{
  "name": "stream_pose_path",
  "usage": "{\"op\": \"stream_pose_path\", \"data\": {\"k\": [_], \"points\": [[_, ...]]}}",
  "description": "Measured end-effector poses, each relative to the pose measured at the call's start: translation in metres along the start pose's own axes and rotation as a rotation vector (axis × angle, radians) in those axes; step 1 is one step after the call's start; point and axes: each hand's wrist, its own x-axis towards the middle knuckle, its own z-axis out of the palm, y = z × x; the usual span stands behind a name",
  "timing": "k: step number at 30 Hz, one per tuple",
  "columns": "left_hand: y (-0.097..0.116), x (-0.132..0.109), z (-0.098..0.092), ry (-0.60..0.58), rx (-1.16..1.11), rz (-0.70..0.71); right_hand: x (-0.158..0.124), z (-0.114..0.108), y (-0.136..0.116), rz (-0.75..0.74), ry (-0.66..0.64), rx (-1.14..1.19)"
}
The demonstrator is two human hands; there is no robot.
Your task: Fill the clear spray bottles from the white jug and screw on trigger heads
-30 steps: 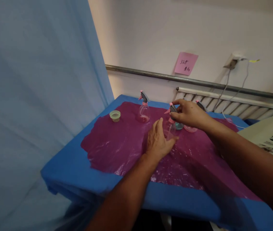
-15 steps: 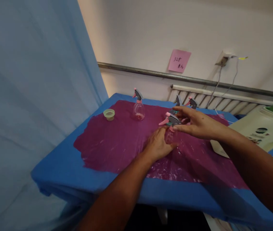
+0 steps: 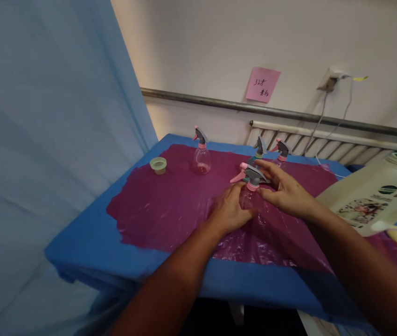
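In the head view, a clear spray bottle (image 3: 247,199) with a pink-and-grey trigger head (image 3: 252,175) stands on the purple plastic sheet. My left hand (image 3: 231,209) is closed around its body, fingers behind and thumb in front. My right hand (image 3: 284,190) is at the right of the spray head, with its fingers apart and curving behind it. The right thumb lies close to the pink collar; whether it touches cannot be made out. Behind that hand stand a teal spray bottle (image 3: 259,148) and another pink-and-grey one (image 3: 282,150), both partly hidden.
Another spray bottle (image 3: 202,158) with some reddish contents stands farther back, near a small greenish cup (image 3: 158,165). A large cream jug (image 3: 369,196) leans at the right by my forearm. A blue curtain (image 3: 61,93) hangs left; a metal rail (image 3: 212,101) and radiator (image 3: 289,130) line the wall.
My right hand has lowered slightly, its thumb nearer the collar, uncovering more of the bottles behind. The cream jug at the right has shifted and shows more of its label. The left hand keeps its hold.
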Motion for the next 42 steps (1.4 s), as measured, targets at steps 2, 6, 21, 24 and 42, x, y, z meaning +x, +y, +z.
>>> {"op": "stream_pose_path", "data": {"k": [2,6,21,24,42], "points": [[0.000,0.000,0.000,-0.007,-0.001,-0.006,0.003,-0.002,-0.005,-0.007,-0.001,-0.084],[0.001,-0.001,-0.002,-0.016,0.010,-0.030,0.007,-0.005,-0.013,-0.027,0.037,-0.299],[0.002,-0.001,-0.001,-0.032,0.052,0.017,0.011,-0.019,-0.031,-0.124,-0.111,-0.492],[0.003,-0.001,-0.002,-0.051,0.040,0.028,0.010,-0.019,-0.031,-0.124,-0.137,-0.479],[0.000,0.001,-0.001,-0.081,-0.031,0.065,0.013,-0.020,-0.037,-0.141,-0.120,-0.577]]}}
